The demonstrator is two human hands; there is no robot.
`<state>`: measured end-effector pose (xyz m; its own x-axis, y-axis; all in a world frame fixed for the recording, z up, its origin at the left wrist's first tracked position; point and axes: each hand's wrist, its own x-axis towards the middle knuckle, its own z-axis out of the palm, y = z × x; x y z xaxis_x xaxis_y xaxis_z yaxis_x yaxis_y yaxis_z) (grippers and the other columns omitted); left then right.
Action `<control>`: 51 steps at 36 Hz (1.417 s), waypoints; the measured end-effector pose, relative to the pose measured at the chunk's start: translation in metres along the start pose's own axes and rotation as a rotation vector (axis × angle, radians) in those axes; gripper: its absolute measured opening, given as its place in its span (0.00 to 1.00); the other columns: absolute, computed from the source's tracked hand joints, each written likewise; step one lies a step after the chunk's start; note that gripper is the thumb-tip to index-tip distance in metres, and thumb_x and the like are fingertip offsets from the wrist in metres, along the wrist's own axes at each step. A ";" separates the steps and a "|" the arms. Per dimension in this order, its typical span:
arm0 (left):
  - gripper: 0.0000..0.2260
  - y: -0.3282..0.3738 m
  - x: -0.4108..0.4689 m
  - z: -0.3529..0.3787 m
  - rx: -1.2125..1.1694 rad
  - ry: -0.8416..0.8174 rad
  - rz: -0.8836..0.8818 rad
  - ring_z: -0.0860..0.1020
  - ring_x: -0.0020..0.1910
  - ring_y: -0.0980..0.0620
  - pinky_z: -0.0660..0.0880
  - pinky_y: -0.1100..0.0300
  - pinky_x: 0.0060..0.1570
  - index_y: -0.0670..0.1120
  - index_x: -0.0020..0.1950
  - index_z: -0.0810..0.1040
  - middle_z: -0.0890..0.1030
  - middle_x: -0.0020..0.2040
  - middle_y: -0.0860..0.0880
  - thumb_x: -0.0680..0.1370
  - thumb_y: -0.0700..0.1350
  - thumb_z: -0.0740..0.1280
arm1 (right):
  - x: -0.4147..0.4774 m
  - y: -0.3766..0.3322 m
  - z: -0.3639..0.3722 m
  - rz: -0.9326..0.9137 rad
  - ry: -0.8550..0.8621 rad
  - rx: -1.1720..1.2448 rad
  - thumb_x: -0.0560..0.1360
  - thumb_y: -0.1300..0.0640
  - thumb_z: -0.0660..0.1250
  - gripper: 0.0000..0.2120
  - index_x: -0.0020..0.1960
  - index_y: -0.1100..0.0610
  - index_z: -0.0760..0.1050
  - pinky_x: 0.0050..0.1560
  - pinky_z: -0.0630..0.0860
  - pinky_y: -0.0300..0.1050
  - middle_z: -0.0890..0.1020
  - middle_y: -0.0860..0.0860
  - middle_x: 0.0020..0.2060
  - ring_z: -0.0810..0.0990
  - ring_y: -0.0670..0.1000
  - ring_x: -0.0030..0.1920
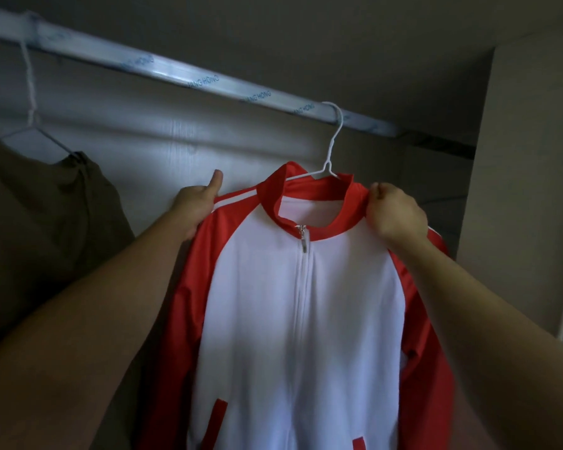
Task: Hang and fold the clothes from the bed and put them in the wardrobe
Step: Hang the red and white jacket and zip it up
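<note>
jacket (299, 303) hangs lengthwise straight below the fingers (378, 190), hanger (327, 164) hooked on rail (176, 76); left hand (194, 207) grips its shoulder, right hand (395, 214) pinches the collar edge.

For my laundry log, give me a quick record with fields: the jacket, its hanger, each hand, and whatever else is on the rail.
jacket: red and white jacket, zipped up to the collar, on a hanger
hanger: white wire hanger, hook over the rail
left hand: left hand grips one shoulder of the jacket, thumb up
right hand: right hand pinches the other shoulder beside the collar
also on rail: olive garment on a second white hanger, off to the left, apart from the jacket
</note>
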<state>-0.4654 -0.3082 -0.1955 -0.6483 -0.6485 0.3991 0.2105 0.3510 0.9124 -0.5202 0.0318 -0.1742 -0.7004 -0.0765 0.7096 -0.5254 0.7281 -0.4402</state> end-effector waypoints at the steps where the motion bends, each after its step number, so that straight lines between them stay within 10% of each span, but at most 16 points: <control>1: 0.30 -0.004 -0.003 -0.003 -0.049 -0.046 0.009 0.86 0.38 0.50 0.79 0.59 0.40 0.48 0.43 0.84 0.86 0.37 0.51 0.69 0.75 0.65 | -0.001 0.000 -0.001 0.005 -0.004 0.004 0.82 0.50 0.51 0.12 0.46 0.48 0.72 0.61 0.73 0.62 0.82 0.58 0.52 0.79 0.63 0.53; 5: 0.23 -0.026 -0.017 -0.016 -0.361 -0.369 -0.027 0.84 0.53 0.44 0.80 0.52 0.56 0.41 0.62 0.81 0.83 0.58 0.39 0.74 0.55 0.72 | -0.003 -0.002 -0.003 0.006 0.001 0.013 0.82 0.51 0.52 0.11 0.45 0.48 0.70 0.62 0.72 0.62 0.81 0.58 0.52 0.79 0.64 0.53; 9: 0.17 -0.043 -0.029 -0.022 -0.485 -0.338 -0.044 0.80 0.59 0.44 0.78 0.55 0.58 0.38 0.68 0.76 0.80 0.63 0.38 0.80 0.40 0.67 | -0.006 -0.005 -0.002 0.017 0.021 0.026 0.82 0.51 0.53 0.11 0.43 0.48 0.69 0.62 0.72 0.62 0.82 0.58 0.51 0.79 0.64 0.52; 24: 0.09 -0.034 -0.009 -0.026 -0.333 -0.072 -0.061 0.85 0.44 0.49 0.80 0.57 0.49 0.47 0.52 0.85 0.87 0.45 0.47 0.75 0.49 0.75 | -0.004 0.000 0.006 0.048 0.049 0.065 0.82 0.50 0.52 0.15 0.38 0.47 0.68 0.62 0.73 0.62 0.74 0.50 0.39 0.74 0.57 0.44; 28: 0.06 -0.016 -0.012 -0.016 -0.163 -0.134 -0.106 0.81 0.30 0.50 0.75 0.67 0.30 0.41 0.41 0.83 0.84 0.34 0.47 0.76 0.41 0.70 | -0.002 0.004 0.006 0.025 0.066 0.034 0.82 0.51 0.52 0.12 0.44 0.47 0.70 0.62 0.72 0.62 0.72 0.48 0.35 0.75 0.58 0.43; 32: 0.08 0.017 -0.021 0.010 0.060 0.007 0.330 0.80 0.45 0.53 0.75 0.66 0.47 0.41 0.49 0.85 0.84 0.45 0.46 0.76 0.34 0.66 | -0.003 0.000 0.007 0.023 0.036 0.071 0.83 0.52 0.53 0.10 0.44 0.48 0.69 0.61 0.73 0.60 0.75 0.52 0.40 0.77 0.61 0.47; 36: 0.05 0.029 -0.039 0.041 0.211 0.036 0.607 0.78 0.41 0.60 0.72 0.72 0.42 0.48 0.48 0.82 0.82 0.41 0.55 0.79 0.43 0.67 | -0.005 0.002 0.009 0.011 0.029 0.099 0.84 0.49 0.51 0.12 0.49 0.50 0.72 0.57 0.75 0.56 0.82 0.59 0.51 0.79 0.64 0.52; 42: 0.16 0.040 -0.035 0.061 0.485 0.075 0.496 0.76 0.46 0.40 0.69 0.51 0.50 0.48 0.38 0.69 0.77 0.40 0.47 0.85 0.50 0.54 | -0.002 0.005 0.004 -0.030 0.027 0.037 0.84 0.47 0.51 0.13 0.48 0.51 0.71 0.51 0.75 0.55 0.82 0.59 0.49 0.79 0.63 0.48; 51: 0.22 0.072 -0.044 0.091 0.562 0.061 0.540 0.78 0.52 0.37 0.71 0.47 0.56 0.47 0.45 0.75 0.82 0.50 0.40 0.84 0.60 0.51 | 0.000 0.005 0.011 -0.031 0.005 0.042 0.84 0.42 0.49 0.19 0.49 0.53 0.72 0.49 0.73 0.52 0.81 0.59 0.49 0.80 0.63 0.49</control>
<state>-0.4883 -0.1930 -0.1559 -0.5171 -0.3204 0.7937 0.0727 0.9075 0.4138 -0.5285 0.0283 -0.1824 -0.6812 -0.0955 0.7258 -0.5669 0.6961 -0.4405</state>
